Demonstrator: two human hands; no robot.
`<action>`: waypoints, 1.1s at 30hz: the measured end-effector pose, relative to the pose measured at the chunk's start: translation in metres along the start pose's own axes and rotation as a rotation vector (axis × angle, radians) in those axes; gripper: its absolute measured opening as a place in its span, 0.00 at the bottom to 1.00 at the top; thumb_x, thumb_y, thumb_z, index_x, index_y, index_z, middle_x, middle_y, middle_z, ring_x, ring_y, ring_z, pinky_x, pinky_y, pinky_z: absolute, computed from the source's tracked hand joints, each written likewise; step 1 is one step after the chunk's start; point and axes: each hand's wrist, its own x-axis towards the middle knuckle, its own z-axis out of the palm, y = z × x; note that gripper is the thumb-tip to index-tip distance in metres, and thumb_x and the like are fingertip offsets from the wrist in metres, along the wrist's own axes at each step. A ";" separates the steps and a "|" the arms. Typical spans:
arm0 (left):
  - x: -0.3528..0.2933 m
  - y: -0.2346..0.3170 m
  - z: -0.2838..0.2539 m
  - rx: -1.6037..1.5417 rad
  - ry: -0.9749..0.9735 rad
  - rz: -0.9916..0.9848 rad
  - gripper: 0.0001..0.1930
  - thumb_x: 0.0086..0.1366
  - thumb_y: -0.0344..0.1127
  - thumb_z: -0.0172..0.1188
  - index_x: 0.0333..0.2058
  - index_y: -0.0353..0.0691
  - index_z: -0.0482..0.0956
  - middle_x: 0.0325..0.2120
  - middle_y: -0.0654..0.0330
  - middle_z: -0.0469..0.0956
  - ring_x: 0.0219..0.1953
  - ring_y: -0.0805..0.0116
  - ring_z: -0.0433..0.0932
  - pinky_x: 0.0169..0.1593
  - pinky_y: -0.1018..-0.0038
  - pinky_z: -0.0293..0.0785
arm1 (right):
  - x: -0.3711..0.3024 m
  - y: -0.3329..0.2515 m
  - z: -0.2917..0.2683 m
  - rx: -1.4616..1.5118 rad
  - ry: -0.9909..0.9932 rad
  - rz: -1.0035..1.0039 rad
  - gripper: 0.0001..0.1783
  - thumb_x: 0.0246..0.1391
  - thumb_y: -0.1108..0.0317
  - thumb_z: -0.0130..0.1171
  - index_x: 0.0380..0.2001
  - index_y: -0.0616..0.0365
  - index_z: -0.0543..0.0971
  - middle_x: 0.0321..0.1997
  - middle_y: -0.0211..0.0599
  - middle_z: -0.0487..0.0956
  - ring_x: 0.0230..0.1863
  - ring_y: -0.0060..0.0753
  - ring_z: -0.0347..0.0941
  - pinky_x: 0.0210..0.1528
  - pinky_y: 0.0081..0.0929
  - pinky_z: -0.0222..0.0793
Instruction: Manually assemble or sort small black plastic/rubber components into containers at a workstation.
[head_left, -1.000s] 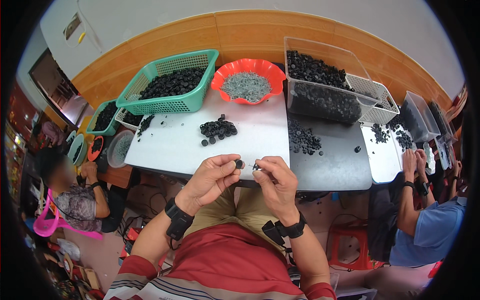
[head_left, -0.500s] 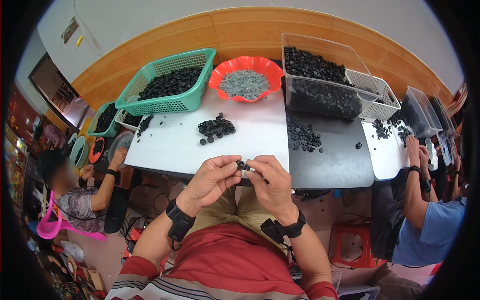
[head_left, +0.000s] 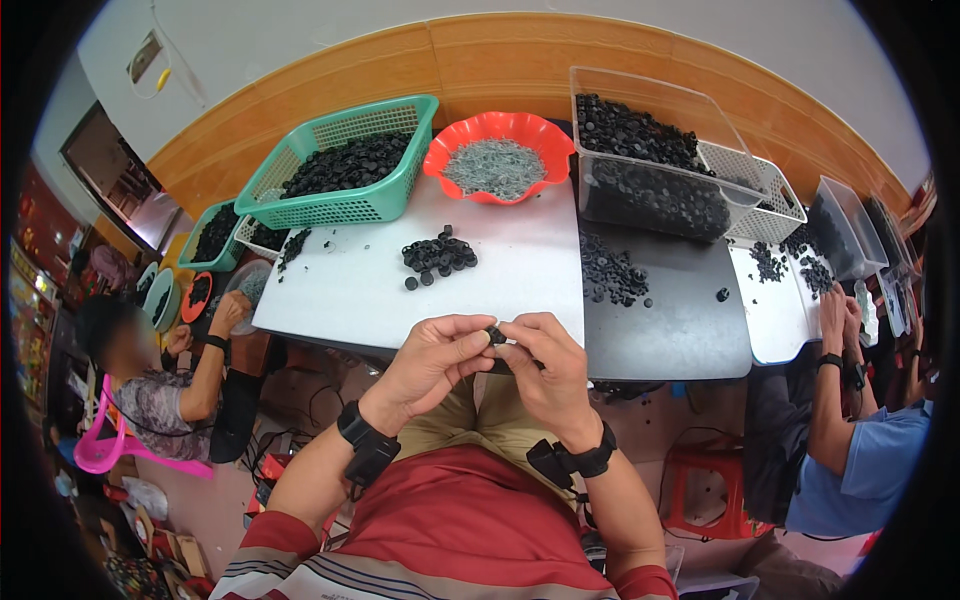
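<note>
Here, in the head view, both bare hands meet in front of the body. Left hand (head_left: 432, 362): thumb and forefinger pinching a small, roundish black piece (head_left: 495, 336). Right hand (head_left: 548, 375): thumb and forefinger closed on the same piece from the other side. One part or two joined, cannot tell; fingertips cover much of it. Piece sits between the hands, seen near the front edge of a flat white board (head_left: 520, 262). Farther in on the board, a loose heap of small round black parts (head_left: 440, 255), apart from both hands. Behind it, a green perforated plastic basket (head_left: 340, 212) holding black parts; beside that, a red scalloped plastic bowl (head_left: 555, 147) of thin greyish bits. To the right, a clear rectangular plastic bin (head_left: 745, 192) of black parts, with more scattered before it on a dark grey tabletop (head_left: 690, 335)
</note>
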 end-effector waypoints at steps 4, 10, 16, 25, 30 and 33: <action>-0.001 -0.001 0.002 0.031 0.006 0.015 0.14 0.71 0.27 0.61 0.53 0.33 0.79 0.43 0.55 0.84 0.41 0.70 0.85 0.47 0.77 0.85 | -0.003 0.004 -0.001 0.027 -0.005 0.015 0.15 0.55 0.81 0.65 0.47 0.62 0.83 0.40 0.40 0.80 0.34 0.30 0.78 0.34 0.24 0.74; 0.000 -0.003 0.000 0.009 -0.034 0.043 0.12 0.70 0.26 0.61 0.50 0.33 0.80 0.44 0.54 0.83 0.43 0.68 0.85 0.48 0.75 0.87 | -0.004 0.004 -0.002 0.083 0.001 0.070 0.15 0.55 0.82 0.66 0.47 0.63 0.83 0.40 0.40 0.80 0.35 0.29 0.77 0.35 0.23 0.74; -0.002 -0.004 0.000 -0.001 0.001 0.021 0.11 0.69 0.26 0.62 0.50 0.33 0.80 0.42 0.54 0.83 0.40 0.68 0.86 0.47 0.75 0.87 | -0.005 0.006 -0.002 0.054 0.004 0.017 0.16 0.54 0.84 0.66 0.47 0.64 0.83 0.39 0.41 0.80 0.35 0.30 0.78 0.35 0.23 0.74; -0.006 -0.006 0.009 0.025 0.041 0.049 0.14 0.69 0.27 0.63 0.52 0.30 0.80 0.41 0.55 0.84 0.39 0.72 0.84 0.46 0.77 0.85 | -0.006 0.006 -0.002 0.013 0.021 -0.073 0.16 0.55 0.83 0.65 0.48 0.64 0.83 0.39 0.41 0.80 0.34 0.29 0.77 0.34 0.23 0.74; -0.008 -0.011 0.009 0.038 0.046 0.078 0.14 0.69 0.27 0.63 0.52 0.30 0.80 0.42 0.56 0.84 0.40 0.72 0.83 0.46 0.77 0.85 | -0.007 0.006 -0.001 -0.009 0.033 -0.113 0.15 0.56 0.82 0.66 0.48 0.63 0.83 0.39 0.41 0.80 0.34 0.29 0.79 0.34 0.23 0.76; -0.010 -0.013 0.012 0.043 0.060 0.090 0.13 0.70 0.28 0.63 0.51 0.31 0.81 0.40 0.56 0.84 0.39 0.71 0.84 0.46 0.76 0.85 | -0.008 0.004 0.000 -0.018 0.036 -0.112 0.15 0.57 0.81 0.66 0.48 0.63 0.83 0.40 0.41 0.80 0.35 0.30 0.81 0.34 0.22 0.77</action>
